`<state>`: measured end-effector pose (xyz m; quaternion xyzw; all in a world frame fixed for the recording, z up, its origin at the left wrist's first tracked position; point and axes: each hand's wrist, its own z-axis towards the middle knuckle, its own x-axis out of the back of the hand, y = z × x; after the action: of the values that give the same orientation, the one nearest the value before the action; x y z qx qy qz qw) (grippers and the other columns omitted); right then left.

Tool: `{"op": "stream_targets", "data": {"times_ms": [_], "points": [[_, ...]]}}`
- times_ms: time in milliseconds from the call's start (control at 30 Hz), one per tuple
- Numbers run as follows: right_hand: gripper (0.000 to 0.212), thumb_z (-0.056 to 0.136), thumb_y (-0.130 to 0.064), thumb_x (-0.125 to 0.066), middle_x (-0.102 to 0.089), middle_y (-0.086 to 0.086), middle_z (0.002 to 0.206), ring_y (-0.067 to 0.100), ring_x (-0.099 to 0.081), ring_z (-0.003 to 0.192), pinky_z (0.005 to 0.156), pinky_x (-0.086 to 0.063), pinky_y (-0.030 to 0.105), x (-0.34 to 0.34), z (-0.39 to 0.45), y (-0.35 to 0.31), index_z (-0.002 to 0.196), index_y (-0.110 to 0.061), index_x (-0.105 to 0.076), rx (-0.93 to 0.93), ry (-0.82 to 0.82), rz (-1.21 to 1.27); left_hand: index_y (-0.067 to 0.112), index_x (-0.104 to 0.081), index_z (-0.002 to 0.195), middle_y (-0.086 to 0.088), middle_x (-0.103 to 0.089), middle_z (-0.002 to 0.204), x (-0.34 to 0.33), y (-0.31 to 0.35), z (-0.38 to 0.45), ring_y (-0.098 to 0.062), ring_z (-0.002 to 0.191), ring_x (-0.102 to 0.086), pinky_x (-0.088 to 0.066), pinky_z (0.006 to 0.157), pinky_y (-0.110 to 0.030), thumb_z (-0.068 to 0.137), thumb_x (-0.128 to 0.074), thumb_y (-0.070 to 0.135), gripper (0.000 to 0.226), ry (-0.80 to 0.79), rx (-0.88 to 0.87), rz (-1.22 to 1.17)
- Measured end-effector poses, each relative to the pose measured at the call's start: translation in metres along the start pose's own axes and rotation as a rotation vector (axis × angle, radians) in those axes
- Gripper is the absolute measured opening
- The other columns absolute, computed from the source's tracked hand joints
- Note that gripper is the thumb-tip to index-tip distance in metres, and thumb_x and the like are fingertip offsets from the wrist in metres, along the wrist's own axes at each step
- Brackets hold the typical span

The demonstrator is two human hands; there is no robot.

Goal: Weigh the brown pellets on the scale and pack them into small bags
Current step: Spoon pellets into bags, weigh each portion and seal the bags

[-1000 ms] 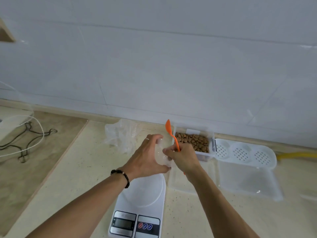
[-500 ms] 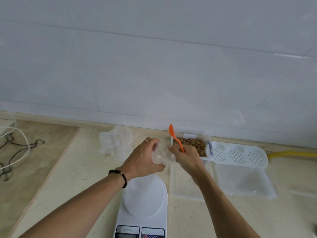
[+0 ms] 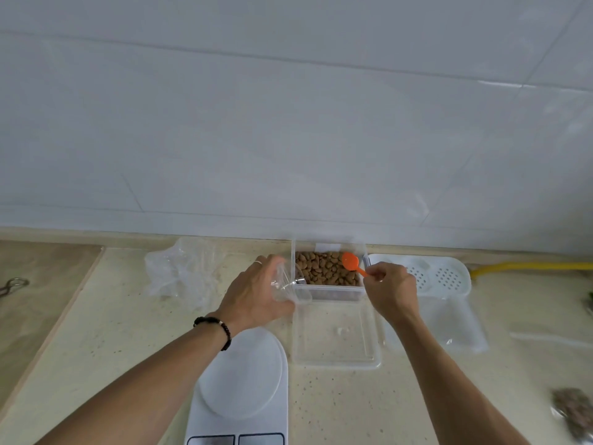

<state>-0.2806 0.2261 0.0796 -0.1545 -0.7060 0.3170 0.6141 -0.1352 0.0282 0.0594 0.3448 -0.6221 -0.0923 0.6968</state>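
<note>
The brown pellets (image 3: 325, 268) lay in a clear plastic container (image 3: 327, 295) at the far edge of the counter, against the tiled wall. An orange spoon (image 3: 352, 263) hovered bowl-down over their right side; the right hand (image 3: 390, 292) pinched its handle between curled fingers, the grip closed around the stem, probably angled that way to dig in for a scoop. Whether the spoon touched the pellets could not be told.

Just left of the container, the left hand (image 3: 256, 292) held a small clear bag (image 3: 287, 285), fingers wrapped loosely around it with its mouth turned toward the pellets, most likely so a spoonful had only a short way to travel. The bag looked empty, though its clear film made that hard to judge.

Nearer the person, the white kitchen scale (image 3: 240, 380) stood bare, its display cut off by the lower frame edge, so no reading showed. A clear lid (image 3: 335, 335) lay flat between scale and container. To the right sat a white perforated tray (image 3: 442, 277), partly behind the right hand. A crumpled heap of spare clear bags (image 3: 179, 271) lay to the left. At the near right edge a blurred packet of brownish contents (image 3: 572, 412) appeared, possibly an already filled bag.
</note>
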Motion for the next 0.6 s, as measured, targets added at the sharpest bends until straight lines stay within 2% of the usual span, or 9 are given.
{"op": "stream_targets", "data": {"times_ms": [200, 267, 333, 433, 600], "points": [[0.026, 0.086, -0.003, -0.055, -0.07, 0.005, 0.072, 0.019, -0.058, 0.053, 0.051, -0.049, 0.026, -0.013, 0.014, 0.009, 0.09, -0.015, -0.078, 0.116, -0.065, -0.16, 0.03, -0.037, 0.124, 0.009, -0.046, 0.101, -0.003, -0.004, 0.001, -0.012, 0.093, -0.052, -0.045, 0.07, -0.024, 0.067, -0.077, 0.045, 0.071, 0.028, 0.025, 0.005], [0.027, 0.088, -0.002, -0.056, -0.069, 0.0, 0.073, 0.011, -0.056, 0.052, 0.048, -0.043, 0.017, -0.019, 0.015, 0.009, 0.095, -0.016, -0.078, 0.172, -0.17, -0.106, 0.03, -0.037, 0.125, 0.01, -0.045, 0.1, -0.002, -0.005, 0.0, -0.011, 0.093, -0.051, -0.042, 0.071, -0.022, 0.067, -0.077, 0.045, 0.072, 0.034, 0.038, 0.0], [0.027, 0.088, -0.001, -0.056, -0.07, -0.003, 0.08, 0.004, -0.056, 0.059, 0.051, -0.039, 0.007, -0.023, 0.014, 0.008, 0.096, -0.014, -0.078, 0.181, -0.255, -0.023, 0.031, -0.037, 0.126, 0.011, -0.044, 0.099, -0.001, -0.006, -0.001, -0.01, 0.093, -0.051, -0.044, 0.072, -0.023, 0.067, -0.077, 0.045, 0.072, 0.037, 0.055, 0.004], [0.026, 0.087, 0.001, -0.056, -0.069, -0.004, 0.08, 0.004, -0.052, 0.058, 0.052, -0.039, 0.01, -0.027, 0.017, 0.007, 0.097, -0.011, -0.077, 0.064, -0.292, 0.146, 0.031, -0.038, 0.126, 0.011, -0.045, 0.099, 0.0, -0.006, -0.001, -0.012, 0.095, -0.053, -0.048, 0.076, -0.028, 0.065, -0.075, 0.048, 0.073, 0.039, 0.084, 0.01], [0.022, 0.087, 0.004, -0.057, -0.055, -0.005, 0.052, 0.011, -0.038, 0.046, 0.042, -0.032, 0.017, -0.025, 0.021, 0.01, 0.09, -0.007, -0.076, -0.14, -0.343, 0.418, 0.03, -0.038, 0.127, 0.008, -0.046, 0.102, 0.001, -0.002, 0.002, -0.014, 0.095, -0.052, -0.045, 0.075, -0.026, 0.065, -0.075, 0.048, 0.074, 0.045, 0.095, 0.049]]}}
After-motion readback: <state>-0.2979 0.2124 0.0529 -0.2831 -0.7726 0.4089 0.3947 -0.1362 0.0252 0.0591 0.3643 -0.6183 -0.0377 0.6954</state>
